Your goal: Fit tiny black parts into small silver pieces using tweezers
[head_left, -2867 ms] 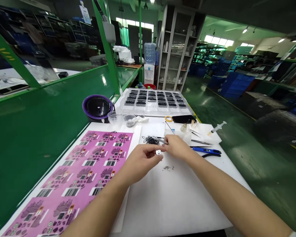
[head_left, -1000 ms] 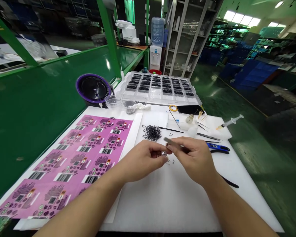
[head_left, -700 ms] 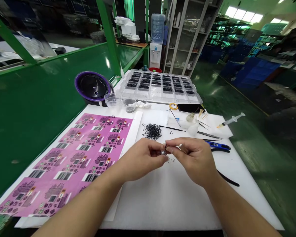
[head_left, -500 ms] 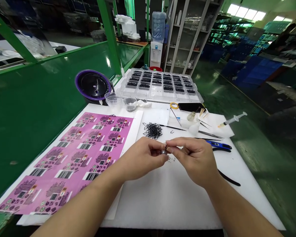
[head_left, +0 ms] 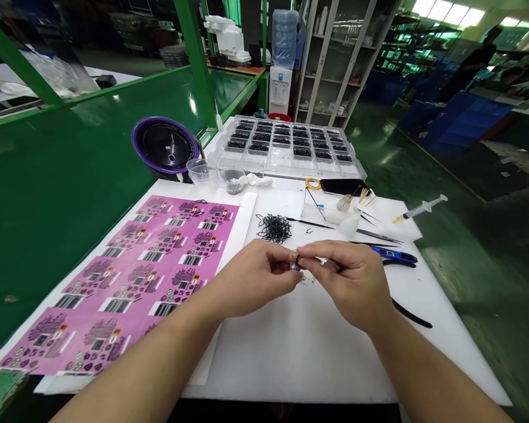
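Note:
My left hand point(head_left: 259, 276) is closed in a pinch on a small shiny piece point(head_left: 294, 266), dark and silvery, too small to name. Against it, the thumb and forefinger of my right hand point(head_left: 355, 282) pinch together at what looks like its dark upper end. The fingertips of both hands meet over the white work surface point(head_left: 308, 352). Tiny reddish-brown bits point(head_left: 307, 281) lie just below them. Beyond my left hand is a heap of bent black wire pieces point(head_left: 274, 228), and one loose black piece point(head_left: 309, 231) lies to its right.
Pink printed sheets point(head_left: 130, 258) cover the left side. A compartment box point(head_left: 280, 158) of black parts stands at the back, with clear cups point(head_left: 201, 170) and a purple-rimmed black bin point(head_left: 165, 144) nearby. Blue-handled pliers point(head_left: 394, 254), tweezers point(head_left: 379, 236), a phone point(head_left: 344, 187) and a syringe point(head_left: 421, 208) lie right.
The camera view has shifted slightly. Both hands keep the same pinch at the small piece, with no clear change in their grip.

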The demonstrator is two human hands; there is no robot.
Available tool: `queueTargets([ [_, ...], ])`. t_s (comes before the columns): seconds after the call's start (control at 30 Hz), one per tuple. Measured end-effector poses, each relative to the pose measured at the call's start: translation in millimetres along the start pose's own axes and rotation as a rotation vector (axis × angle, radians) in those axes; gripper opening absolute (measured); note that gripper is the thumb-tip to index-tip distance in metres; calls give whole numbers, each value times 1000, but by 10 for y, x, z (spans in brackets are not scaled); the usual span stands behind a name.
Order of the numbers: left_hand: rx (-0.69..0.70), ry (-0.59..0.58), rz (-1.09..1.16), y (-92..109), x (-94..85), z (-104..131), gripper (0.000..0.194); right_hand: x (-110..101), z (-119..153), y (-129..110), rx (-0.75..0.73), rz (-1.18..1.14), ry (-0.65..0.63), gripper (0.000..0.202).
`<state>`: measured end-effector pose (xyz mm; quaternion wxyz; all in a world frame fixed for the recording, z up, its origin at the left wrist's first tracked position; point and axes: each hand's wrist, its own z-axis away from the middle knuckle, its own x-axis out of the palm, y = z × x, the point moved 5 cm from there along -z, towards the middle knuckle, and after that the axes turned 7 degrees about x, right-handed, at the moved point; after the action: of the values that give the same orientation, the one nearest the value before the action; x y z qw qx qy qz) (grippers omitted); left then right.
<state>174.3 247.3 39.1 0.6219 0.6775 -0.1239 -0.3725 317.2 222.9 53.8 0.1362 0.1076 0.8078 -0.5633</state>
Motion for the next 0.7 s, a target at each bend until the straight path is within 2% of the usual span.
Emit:
queueTargets([
  [0.7,-18,9,-26,68,-30,-4,20,11,3,-14,-20,65,-15,39],
])
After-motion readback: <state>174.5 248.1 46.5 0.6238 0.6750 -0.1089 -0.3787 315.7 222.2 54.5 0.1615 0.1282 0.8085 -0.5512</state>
